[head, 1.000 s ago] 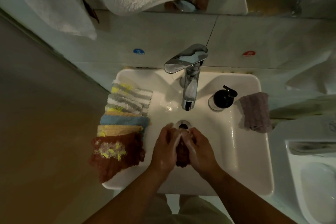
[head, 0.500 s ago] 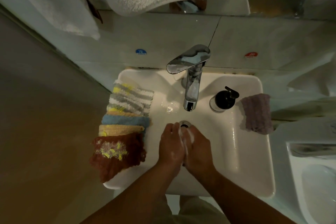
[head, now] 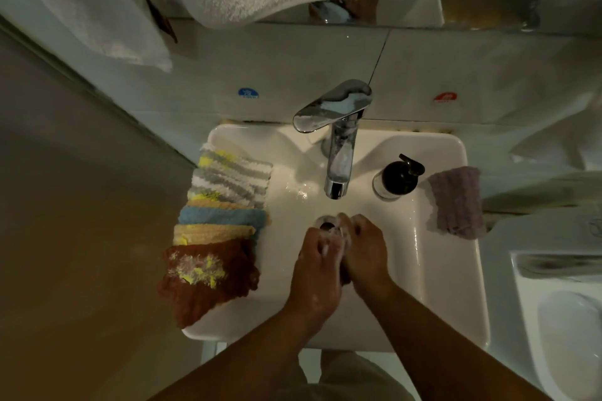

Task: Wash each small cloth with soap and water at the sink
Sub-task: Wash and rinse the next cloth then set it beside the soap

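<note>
The small dark cloth (head: 344, 274) sat bunched between my palms, above the drain of the sink (head: 433, 286). My left hand (head: 317, 273) and right hand (head: 366, 254) curled round it, sudsy and pressed together. I judged it mid-scrub, not yet rinsed. A stack of cloths (head: 221, 225) waited on the left rim, apparently unwashed. One purple cloth (head: 456, 202) lay on the right rim, perhaps done.

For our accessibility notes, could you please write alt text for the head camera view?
Seen from above, a person's left hand and right hand grip a dark cloth over the drain of a white sink. Small cloths line its left rim; a black soap pump and a purple cloth sit right of the faucet.
</note>
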{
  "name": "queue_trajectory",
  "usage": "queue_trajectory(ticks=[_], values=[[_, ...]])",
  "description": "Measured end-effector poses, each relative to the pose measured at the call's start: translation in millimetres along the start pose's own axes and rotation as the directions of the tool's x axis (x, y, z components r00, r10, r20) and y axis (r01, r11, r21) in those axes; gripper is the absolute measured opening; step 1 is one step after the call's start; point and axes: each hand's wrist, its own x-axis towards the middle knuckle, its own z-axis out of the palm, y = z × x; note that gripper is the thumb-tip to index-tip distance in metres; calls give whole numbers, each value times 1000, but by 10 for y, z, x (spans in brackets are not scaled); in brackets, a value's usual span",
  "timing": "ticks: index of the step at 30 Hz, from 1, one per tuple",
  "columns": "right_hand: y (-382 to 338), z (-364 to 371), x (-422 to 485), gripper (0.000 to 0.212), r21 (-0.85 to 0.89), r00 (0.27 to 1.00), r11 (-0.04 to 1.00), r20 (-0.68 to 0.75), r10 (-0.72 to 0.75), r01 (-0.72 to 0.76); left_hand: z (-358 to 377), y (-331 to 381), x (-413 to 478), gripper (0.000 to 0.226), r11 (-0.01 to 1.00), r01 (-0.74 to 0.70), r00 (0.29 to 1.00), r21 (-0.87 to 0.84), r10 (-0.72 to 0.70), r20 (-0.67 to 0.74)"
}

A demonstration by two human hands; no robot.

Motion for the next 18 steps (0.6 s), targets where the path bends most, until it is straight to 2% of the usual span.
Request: queue_trajectory(ticks=[1,3,5,8,9,11,13,15,16,18], values=[[19,40,-46,28,-64,999,997,19,-39,40,-24,-3,38,18,1000,-8,1000,17,8,-22],[-23,92,-303,10,-154,974,963,86,-210,221,-109,25,197,18,999,15,989,40,-9,-149],[-98,71,-430,15,-86,947,951,155,-282,297,-153,56,305,15,996,84,968,-6,-83,-237],[-173,-9,-174,25,-89,964,962,95,-250,258,-39,92,145,15,974,166,971,-156,-188,-145],[-140,-30,-37,29,-102,986,980,38,-165,168,9,77,66,14,971,153,980,-183,-173,-100],[-92,-43,58,30,-91,998,994,-8,-65,64,32,61,6,13,994,70,995,-81,-75,-65],[-108,-23,-131,15,-187,986,968,42,-164,169,-30,73,123,16,1000,1,993,26,2,-120],[-130,4,-349,15,-153,963,960,171,-208,234,-105,116,273,15,998,47,969,38,-36,-246],[-147,7,-404,17,-107,949,966,240,-204,235,-131,134,310,14,996,87,956,17,-79,-282],[-149,11,-306,14,-92,950,963,211,-231,255,-103,146,272,9,985,115,961,-128,-143,-237]])
